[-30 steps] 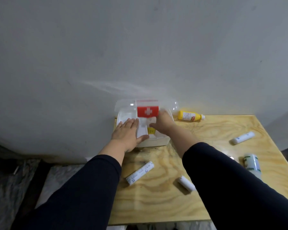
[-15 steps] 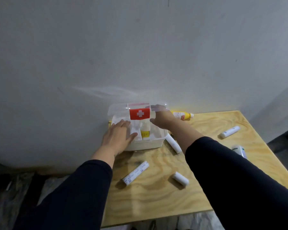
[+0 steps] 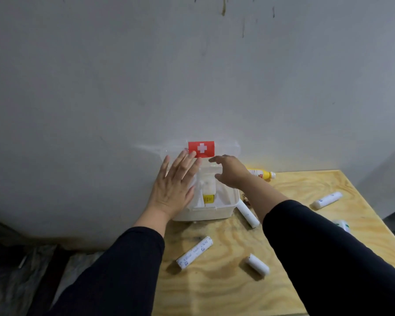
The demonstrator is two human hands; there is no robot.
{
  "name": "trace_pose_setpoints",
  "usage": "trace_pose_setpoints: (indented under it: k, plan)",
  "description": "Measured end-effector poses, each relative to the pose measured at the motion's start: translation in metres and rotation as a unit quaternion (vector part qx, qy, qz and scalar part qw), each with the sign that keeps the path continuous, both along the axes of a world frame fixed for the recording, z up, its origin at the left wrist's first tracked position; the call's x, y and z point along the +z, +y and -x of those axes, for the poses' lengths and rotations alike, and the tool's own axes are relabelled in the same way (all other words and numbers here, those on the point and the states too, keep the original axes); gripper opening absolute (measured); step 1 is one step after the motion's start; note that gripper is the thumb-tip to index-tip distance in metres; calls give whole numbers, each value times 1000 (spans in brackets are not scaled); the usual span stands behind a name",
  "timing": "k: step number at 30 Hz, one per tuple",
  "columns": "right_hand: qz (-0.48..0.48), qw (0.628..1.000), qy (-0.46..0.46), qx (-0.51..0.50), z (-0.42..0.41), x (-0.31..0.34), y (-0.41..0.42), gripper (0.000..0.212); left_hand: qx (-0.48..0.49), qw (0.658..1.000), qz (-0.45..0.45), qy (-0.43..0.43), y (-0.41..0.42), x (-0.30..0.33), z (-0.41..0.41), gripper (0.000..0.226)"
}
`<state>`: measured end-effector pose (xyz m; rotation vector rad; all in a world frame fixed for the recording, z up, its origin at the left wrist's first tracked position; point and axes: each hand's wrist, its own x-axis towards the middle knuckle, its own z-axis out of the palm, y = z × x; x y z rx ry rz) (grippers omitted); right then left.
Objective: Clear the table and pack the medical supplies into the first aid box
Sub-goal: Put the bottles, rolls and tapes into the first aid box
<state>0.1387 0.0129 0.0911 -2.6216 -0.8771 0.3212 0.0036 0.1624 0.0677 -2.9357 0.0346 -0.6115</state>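
The first aid box (image 3: 205, 210) sits at the tabletop's (image 3: 226, 290) far left corner, its clear lid (image 3: 226, 147) raised against the wall. Your left hand (image 3: 173, 188) is spread flat over the box. Your right hand (image 3: 232, 171) hovers above it, fingers loosely parted, gripping nothing. Gauze rolls (image 3: 194, 252) lie scattered nearby.

A plain grey wall (image 3: 146, 76) fills most of the view, with dark drip stains (image 3: 224, 8) near its top. A light plywood table (image 3: 226, 281) stands against it. A dim grey floor (image 3: 14, 281) lies beside the table.
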Motion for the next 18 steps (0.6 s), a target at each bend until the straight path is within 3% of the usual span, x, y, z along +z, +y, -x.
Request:
trace_pose_setpoints:
  k: [10,18]
  plan:
    - [128,991,-11,27,29,-39,-15,55,106,991,33,80,-2,25,-46,76]
    - [89,995,45,17,34,-50,-31,57,111,988,64,86,-5,29,-56,82]
